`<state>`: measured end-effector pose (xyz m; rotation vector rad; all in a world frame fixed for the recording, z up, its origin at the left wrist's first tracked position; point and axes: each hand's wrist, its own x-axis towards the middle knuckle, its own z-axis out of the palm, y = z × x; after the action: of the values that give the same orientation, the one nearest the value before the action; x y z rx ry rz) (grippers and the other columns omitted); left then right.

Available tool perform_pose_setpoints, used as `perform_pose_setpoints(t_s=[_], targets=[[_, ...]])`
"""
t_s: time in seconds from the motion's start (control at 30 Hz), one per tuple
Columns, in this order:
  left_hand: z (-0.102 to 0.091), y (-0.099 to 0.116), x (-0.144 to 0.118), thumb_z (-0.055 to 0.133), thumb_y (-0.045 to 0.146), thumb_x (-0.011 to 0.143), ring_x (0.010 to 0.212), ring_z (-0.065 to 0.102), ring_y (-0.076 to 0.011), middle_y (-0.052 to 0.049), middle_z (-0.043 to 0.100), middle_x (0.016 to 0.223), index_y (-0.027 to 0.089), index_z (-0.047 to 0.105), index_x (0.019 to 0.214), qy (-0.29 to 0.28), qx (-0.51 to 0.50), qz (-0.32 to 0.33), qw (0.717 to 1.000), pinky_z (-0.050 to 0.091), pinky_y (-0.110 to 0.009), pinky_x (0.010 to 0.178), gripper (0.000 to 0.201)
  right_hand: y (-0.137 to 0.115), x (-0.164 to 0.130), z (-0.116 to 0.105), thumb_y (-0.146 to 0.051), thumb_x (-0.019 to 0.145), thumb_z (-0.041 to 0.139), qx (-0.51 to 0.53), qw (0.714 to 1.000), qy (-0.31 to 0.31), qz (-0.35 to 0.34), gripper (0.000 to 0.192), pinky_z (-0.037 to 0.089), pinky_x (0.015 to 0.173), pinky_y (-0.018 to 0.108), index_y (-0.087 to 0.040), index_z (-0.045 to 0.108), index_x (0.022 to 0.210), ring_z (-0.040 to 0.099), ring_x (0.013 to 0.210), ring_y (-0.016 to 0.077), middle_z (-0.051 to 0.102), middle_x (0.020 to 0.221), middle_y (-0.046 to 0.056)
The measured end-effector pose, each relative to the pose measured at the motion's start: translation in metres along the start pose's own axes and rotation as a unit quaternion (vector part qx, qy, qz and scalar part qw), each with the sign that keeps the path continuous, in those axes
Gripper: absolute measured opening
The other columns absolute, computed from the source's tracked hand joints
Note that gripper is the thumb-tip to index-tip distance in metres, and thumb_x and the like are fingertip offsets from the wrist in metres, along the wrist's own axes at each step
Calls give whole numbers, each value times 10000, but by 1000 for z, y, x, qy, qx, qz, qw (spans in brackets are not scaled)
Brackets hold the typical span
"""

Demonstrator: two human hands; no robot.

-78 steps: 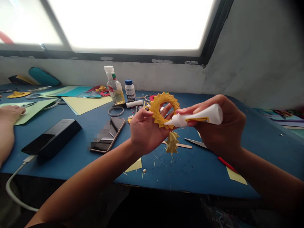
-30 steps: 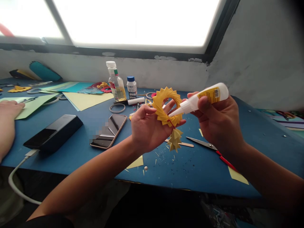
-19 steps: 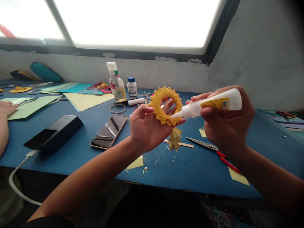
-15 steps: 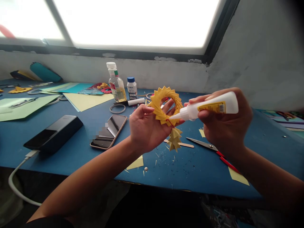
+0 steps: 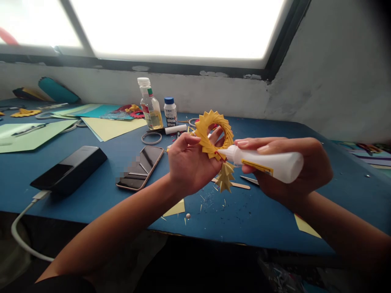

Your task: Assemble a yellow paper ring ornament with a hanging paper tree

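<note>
My left hand (image 5: 191,165), palm up, holds a yellow folded-paper ring (image 5: 205,129) between the thumb and the fingers behind it. From the ring's lower edge hangs a paler folded-paper pendant (image 5: 225,179), tied on with red cord (image 5: 220,156). My right hand (image 5: 301,167) is closed around a white glue bottle (image 5: 281,165) with a yellow label. The bottle lies nearly level, its nozzle pointing left at the ring's lower edge by the red cord. Whether the tip touches the paper is hard to make out.
On the blue table (image 5: 122,211) lie a phone (image 5: 148,162), a black power bank (image 5: 70,167) with a white cable, scissors (image 5: 249,179) partly behind my right hand, and a wooden stick (image 5: 240,185). A glass bottle (image 5: 151,108) and a blue-capped bottle (image 5: 170,112) stand by the wall.
My right hand has turned the glue bottle, so its rear end sits lower and its label faces more downward. The hand now covers more of the scissors. The ring has barely moved.
</note>
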<state>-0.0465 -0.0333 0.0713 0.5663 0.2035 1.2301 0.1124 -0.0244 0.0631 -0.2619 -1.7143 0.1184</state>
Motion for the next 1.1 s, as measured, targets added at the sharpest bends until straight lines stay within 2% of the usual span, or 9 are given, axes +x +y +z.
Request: perform_pose_setpoints(t_s=[0.17, 0.37, 0.67, 0.9, 1.0, 1.1], targets=[[0, 2, -3, 419, 240, 640, 1158, 513, -294, -71, 643, 987, 179, 584, 903, 8, -1, 4, 1000, 428, -430, 949, 316, -1, 2, 6, -146, 618, 801, 1, 998, 58, -32, 433, 628, 680, 379, -301, 624, 982, 712, 778, 208, 721, 858, -41], [0, 1, -5, 418, 234, 655, 1126, 524, -294, -74, 628, 979, 166, 590, 926, 6, -6, -4, 1000, 419, -451, 963, 328, -2, 3, 5, -100, 654, 760, 9, 998, 68, -14, 393, 610, 683, 371, -293, 626, 969, 706, 782, 200, 720, 857, -45], [4, 0, -4, 422, 234, 637, 1116, 537, -269, -62, 648, 927, 176, 596, 777, 15, 5, 3, 1000, 409, -414, 983, 231, -6, 4, 5, -90, 656, 762, 22, 999, 45, -10, 402, 611, 700, 340, -283, 621, 979, 706, 796, 182, 712, 874, -49], [5, -1, -2, 427, 225, 635, 1128, 533, -258, -54, 663, 891, 170, 607, 821, 15, 16, 9, 1000, 424, -376, 961, 265, -8, 3, 3, -105, 648, 779, 13, 999, 31, -24, 452, 628, 708, 340, -288, 622, 1031, 714, 810, 194, 728, 883, -31], [6, -2, -3, 418, 223, 639, 1109, 550, -245, -41, 665, 867, 179, 619, 864, 18, 24, 13, 999, 440, -362, 948, 305, -9, 4, -1, -114, 682, 760, 24, 999, -10, -35, 411, 632, 747, 356, -259, 626, 1043, 716, 817, 197, 736, 923, -5], [9, -2, -3, 395, 223, 647, 1092, 569, -241, -27, 661, 845, 192, 624, 883, -2, 31, 15, 999, 459, -367, 931, 330, -11, 7, -3, -124, 693, 755, 56, 995, -61, -54, 358, 631, 777, 334, -233, 643, 1015, 717, 833, 195, 735, 968, 24]])
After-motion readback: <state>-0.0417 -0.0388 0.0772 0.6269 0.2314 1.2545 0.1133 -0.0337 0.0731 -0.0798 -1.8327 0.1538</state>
